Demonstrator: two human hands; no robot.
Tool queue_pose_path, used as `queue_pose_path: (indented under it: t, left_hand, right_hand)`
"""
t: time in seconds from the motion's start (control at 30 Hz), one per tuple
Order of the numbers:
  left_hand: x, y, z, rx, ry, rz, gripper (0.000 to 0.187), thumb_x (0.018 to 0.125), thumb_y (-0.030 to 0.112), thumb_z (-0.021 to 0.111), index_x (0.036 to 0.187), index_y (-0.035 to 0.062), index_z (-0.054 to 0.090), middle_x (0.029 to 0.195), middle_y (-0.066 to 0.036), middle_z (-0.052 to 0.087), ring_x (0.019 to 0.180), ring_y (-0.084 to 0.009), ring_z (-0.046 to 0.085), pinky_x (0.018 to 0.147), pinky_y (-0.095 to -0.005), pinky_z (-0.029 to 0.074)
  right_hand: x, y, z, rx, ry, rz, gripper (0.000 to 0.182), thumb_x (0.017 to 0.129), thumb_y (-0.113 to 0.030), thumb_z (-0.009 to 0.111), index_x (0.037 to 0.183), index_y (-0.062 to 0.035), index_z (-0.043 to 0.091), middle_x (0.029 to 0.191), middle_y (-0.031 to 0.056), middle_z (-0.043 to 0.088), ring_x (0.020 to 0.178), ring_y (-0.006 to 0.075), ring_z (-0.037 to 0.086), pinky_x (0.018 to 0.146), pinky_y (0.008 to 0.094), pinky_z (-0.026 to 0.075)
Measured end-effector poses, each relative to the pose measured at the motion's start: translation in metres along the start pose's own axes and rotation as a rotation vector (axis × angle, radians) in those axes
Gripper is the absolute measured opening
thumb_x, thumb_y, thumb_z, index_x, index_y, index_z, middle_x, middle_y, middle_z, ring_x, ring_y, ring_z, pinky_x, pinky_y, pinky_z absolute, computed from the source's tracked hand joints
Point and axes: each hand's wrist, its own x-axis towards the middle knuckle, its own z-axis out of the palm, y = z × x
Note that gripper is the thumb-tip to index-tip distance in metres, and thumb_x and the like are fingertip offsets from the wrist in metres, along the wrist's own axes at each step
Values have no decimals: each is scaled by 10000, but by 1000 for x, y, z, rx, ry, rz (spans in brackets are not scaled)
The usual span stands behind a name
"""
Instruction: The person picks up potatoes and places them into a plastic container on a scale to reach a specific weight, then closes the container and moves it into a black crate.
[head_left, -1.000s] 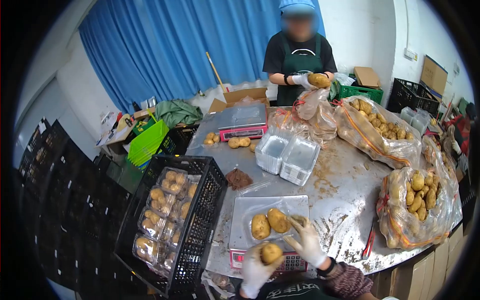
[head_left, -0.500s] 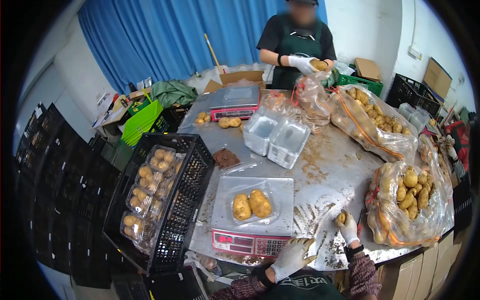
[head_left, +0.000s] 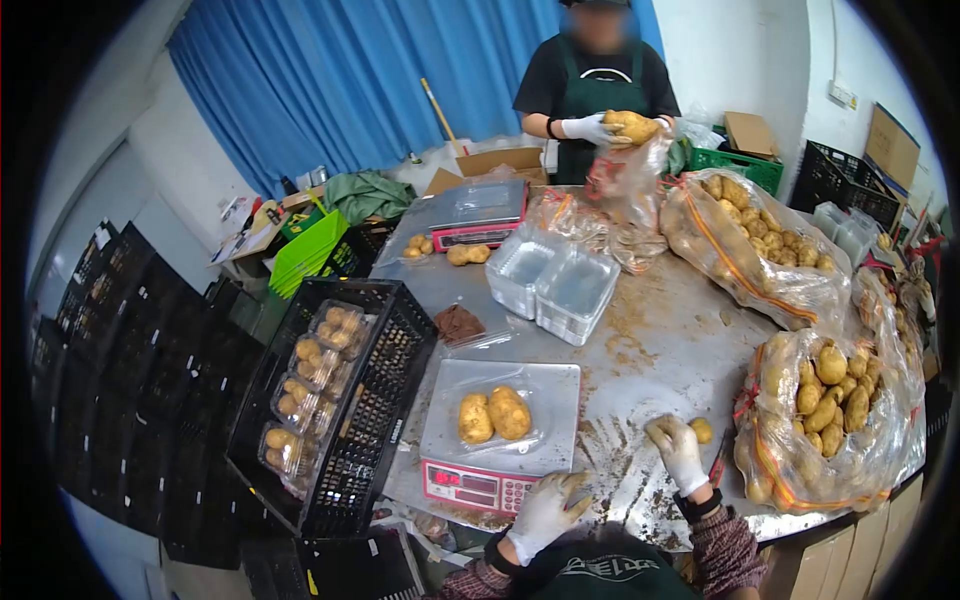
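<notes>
Head view: the right hand [head_left: 677,452] had let go of the small potato [head_left: 702,430], now on the surface [head_left: 660,350].
Both hands were empty, fingers loosely spread; the left hand [head_left: 545,512] hid the scale's [head_left: 478,487] keypad corner.

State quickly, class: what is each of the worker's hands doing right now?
Left hand: open, empty, by the scale.
Right hand: on the table, touching a small potato; grip cannot be told.

Bright even indoor light; fisheye bending, dark vignetted corners.
</notes>
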Motion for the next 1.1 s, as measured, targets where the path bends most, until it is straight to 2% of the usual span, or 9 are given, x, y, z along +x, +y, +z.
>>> queue_pose_path:
  t: [0.1, 0.4, 0.53, 0.6, 0.67, 0.73, 0.77, 0.87, 1.1]
  left_hand:
    - [-23, -18, -18, -45, 80, -119, 336, 855, 287, 598, 1100, 57, 607, 1061, -148, 631, 976, -319, 592, 839, -376, 475]
    - [-69, -133, -102, -346, 629, -493, 334, 935, 266, 557, 1076, -32, 614, 801, -96, 686, 702, -110, 635, 650, -252, 506]
    - [-70, -167, -96, -949, 464, -620, 417, 973, 327, 477, 1225, -1, 522, 853, -110, 679, 731, -132, 643, 624, -252, 514]
    - [-56, -170, -86, -1174, 326, -574, 365, 967, 274, 503, 1203, -3, 525, 880, -115, 673, 763, -152, 654, 639, -254, 526]
    - [-51, -168, -75, -1090, 354, -526, 280, 898, 61, 595, 1147, -39, 518, 896, -130, 665, 794, -185, 664, 689, -280, 554]
    - [-50, -170, -74, -1262, 383, -533, 272, 871, -5, 599, 1126, -47, 514, 882, -130, 663, 783, -193, 666, 693, -298, 562]
    - [-50, -171, -75, -1263, 379, -528, 272, 871, -5, 599, 1126, -47, 514, 882, -130, 663, 783, -193, 666, 693, -298, 562]
    - [-45, -174, -78, -1287, 371, -521, 212, 861, -11, 599, 1058, -38, 525, 854, -122, 660, 757, -186, 665, 679, -296, 562]
    - [-33, -189, -99, -1404, 427, -409, 184, 806, -29, 616, 974, 17, 556, 813, -50, 609, 735, -137, 624, 636, -252, 509]
  right_hand:
    - [59, -70, 29, 710, -389, 17, 517, 853, -119, 632, 1303, 5, 409, 1225, 111, 534, 1133, 181, 508, 972, 304, 410]
    - [192, -102, 168, 1079, -542, 664, 688, 912, -516, 494, 1343, 5, 368, 1268, 222, 493, 1189, 273, 460, 967, 357, 399]
    - [143, -112, 134, 869, -621, -59, 450, 962, -319, 489, 1283, -4, 484, 1333, 96, 484, 1230, 194, 425, 1018, 358, 378]
    - [82, -121, 106, -17, -432, -404, 286, 828, -179, 655, 1112, -141, 662, 1388, 186, 416, 1337, 332, 294, 1080, 412, 296]
    - [63, -129, 102, -97, -332, -422, 340, 827, -148, 666, 1158, -90, 612, 1309, 168, 498, 1241, 294, 440, 1008, 388, 393]
    - [53, -129, 106, 426, -407, 232, 438, 835, -129, 668, 1235, -26, 519, 1208, 133, 566, 1062, 236, 582, 850, 326, 502]
    - [51, -108, 116, 488, -372, 258, 353, 856, -102, 646, 1165, -6, 504, 1039, 117, 638, 851, 208, 652, 697, 274, 535]
    - [65, -93, 110, 809, -652, 600, 241, 852, -20, 621, 1060, 1, 501, 918, 157, 645, 810, 218, 655, 688, 283, 541]
    - [82, -114, 110, 926, -704, 497, 166, 824, 3, 568, 968, 19, 486, 812, 121, 618, 713, 206, 633, 667, 291, 520]
